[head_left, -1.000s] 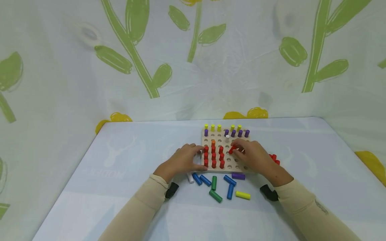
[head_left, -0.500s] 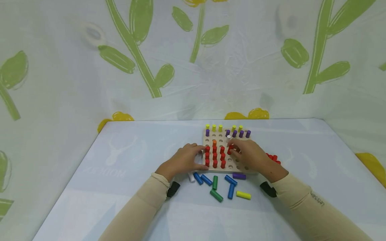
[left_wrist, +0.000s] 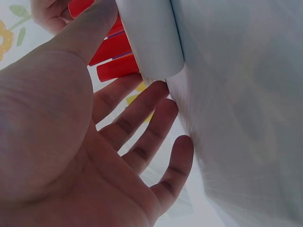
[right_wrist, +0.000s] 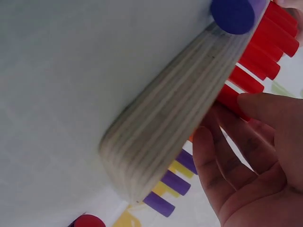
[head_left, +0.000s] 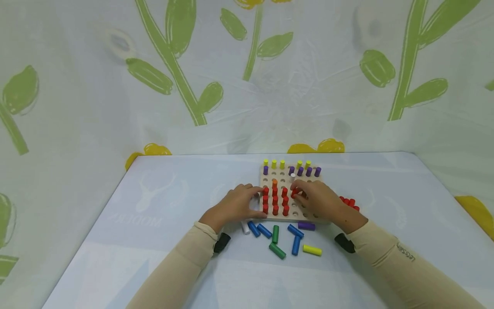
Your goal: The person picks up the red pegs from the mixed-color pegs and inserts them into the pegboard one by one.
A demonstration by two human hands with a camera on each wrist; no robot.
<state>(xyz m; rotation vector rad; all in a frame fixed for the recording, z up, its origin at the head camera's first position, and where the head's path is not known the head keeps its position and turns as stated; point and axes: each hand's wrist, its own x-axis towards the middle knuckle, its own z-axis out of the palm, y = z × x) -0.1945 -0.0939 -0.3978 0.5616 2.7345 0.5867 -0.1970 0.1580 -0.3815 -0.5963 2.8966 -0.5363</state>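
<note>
A light wooden pegboard lies on the table with red, orange, white, purple and yellow pegs upright in it. My right hand pinches a red peg between thumb and fingertips, over the row beside the standing red pegs. In the right wrist view that red peg stands about upright to the board; whether it is fully down in its hole is hidden. My left hand rests at the board's left side, thumb by the front corner. The left wrist view shows its relaxed, spread fingers near or touching the board's edge.
In front of the board lie loose pegs: white, blue, green, purple and yellow. Several red pegs lie to the right, behind my right wrist. A patterned curtain hangs past the table's far edge.
The red peg in my right hand was tilted a second ago and now stands more upright at the board. My right hand shifted slightly left; my left hand kept its place by the board.
</note>
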